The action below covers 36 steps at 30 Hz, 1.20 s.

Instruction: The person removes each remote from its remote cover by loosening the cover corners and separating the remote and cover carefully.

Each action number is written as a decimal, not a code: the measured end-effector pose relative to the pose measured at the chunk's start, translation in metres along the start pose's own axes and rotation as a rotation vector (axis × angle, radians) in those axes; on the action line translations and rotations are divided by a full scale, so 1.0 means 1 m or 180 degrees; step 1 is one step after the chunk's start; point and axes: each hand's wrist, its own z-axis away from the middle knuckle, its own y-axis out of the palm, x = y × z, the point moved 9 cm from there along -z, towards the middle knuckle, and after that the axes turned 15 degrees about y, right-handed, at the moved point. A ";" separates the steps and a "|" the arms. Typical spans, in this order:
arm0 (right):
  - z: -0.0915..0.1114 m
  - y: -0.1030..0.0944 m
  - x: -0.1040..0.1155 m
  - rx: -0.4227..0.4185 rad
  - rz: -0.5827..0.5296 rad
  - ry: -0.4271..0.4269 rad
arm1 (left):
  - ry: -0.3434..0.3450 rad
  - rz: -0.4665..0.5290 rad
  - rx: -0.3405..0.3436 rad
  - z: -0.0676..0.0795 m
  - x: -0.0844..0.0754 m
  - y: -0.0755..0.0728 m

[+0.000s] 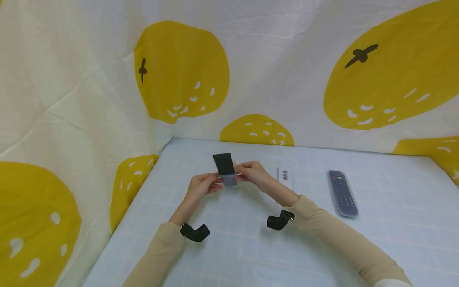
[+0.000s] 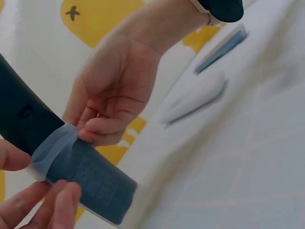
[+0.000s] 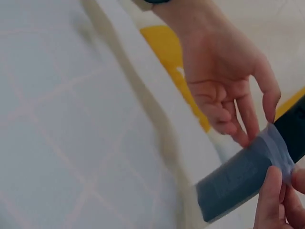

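Observation:
Both hands hold a dark remote control up over the table. A translucent sleeve covers its lower part, and the sleeve's rim is bunched in a band across the middle. My left hand pinches the sleeve's edge from the left side. On the right side, my right hand pinches the same rim between thumb and fingers. Small print shows through the sleeve on the covered end in the left wrist view, while the bare end carries a logo.
A white remote lies behind the right forearm, partly hidden by it. Farther right lies a dark remote in a clear cover. The light blue checked table meets a hanging cloth with yellow fruit prints at the back and left.

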 end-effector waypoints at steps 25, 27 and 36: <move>-0.008 0.008 -0.028 0.1346 -0.1205 0.0481 | -0.0502 0.0216 -0.0460 -0.015 0.022 0.012; -0.008 0.007 -0.027 0.1240 -0.1208 0.0465 | -0.0455 0.0269 -0.0497 -0.015 0.022 0.012; 0.000 0.002 -0.025 0.1069 -0.0665 0.0455 | -0.0280 -0.0026 -0.0423 -0.013 0.018 0.010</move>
